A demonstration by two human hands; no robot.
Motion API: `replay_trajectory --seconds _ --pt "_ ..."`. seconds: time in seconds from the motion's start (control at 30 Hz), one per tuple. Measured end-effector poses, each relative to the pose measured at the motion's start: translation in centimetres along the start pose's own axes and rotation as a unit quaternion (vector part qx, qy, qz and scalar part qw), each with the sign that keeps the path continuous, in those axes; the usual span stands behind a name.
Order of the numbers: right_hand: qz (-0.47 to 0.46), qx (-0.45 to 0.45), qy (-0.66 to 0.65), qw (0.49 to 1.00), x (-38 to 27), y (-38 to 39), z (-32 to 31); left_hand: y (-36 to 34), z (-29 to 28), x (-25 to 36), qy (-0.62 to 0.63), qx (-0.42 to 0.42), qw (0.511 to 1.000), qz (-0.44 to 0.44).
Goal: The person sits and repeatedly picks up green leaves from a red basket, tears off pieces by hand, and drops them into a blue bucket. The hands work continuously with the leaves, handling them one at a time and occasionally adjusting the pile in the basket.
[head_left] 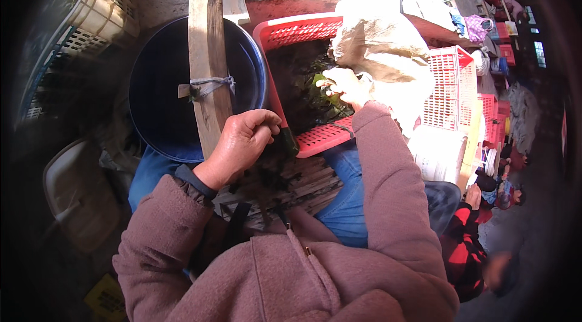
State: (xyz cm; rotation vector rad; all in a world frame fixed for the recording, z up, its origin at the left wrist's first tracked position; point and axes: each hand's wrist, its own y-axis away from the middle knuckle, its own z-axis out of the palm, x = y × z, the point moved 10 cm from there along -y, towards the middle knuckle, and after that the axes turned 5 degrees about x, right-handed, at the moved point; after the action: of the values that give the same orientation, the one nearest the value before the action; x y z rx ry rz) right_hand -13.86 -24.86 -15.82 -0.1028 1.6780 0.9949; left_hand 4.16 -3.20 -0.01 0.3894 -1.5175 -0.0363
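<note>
A red plastic crate sits in front of me with dark, wet-looking leafy greens inside. My right hand reaches over it, fingers bent around a green leaf; glare washes out part of the fingers. My left hand is curled closed beside the crate's near left corner, above the lower end of a wooden board. Whatever its fingers may hold is hidden. The board lies across a dark blue tub, with a pale cloth strip tied around it.
A cream sack drapes over the crate's right side. Farther right stand another red crate and a white bucket. Pale crates are stacked at the far left, above a plastic stool. A person in red and black is at lower right.
</note>
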Motion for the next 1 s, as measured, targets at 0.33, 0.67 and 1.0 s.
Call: replay_trajectory --seconds 0.33,0.67,1.0 --pt "0.026 -0.021 -0.286 0.958 -9.9 9.2 3.4 -1.1 4.2 -3.3 -0.025 -0.076 0.996 -0.036" --pt "-0.011 -0.197 -0.034 0.980 -8.2 16.2 15.3 -0.3 5.4 -4.0 0.350 -0.059 0.917 -0.183" --pt "0.016 0.163 0.490 0.856 -0.1 1.5 -9.0 -0.6 2.1 -2.5 0.289 0.050 0.951 -0.093"
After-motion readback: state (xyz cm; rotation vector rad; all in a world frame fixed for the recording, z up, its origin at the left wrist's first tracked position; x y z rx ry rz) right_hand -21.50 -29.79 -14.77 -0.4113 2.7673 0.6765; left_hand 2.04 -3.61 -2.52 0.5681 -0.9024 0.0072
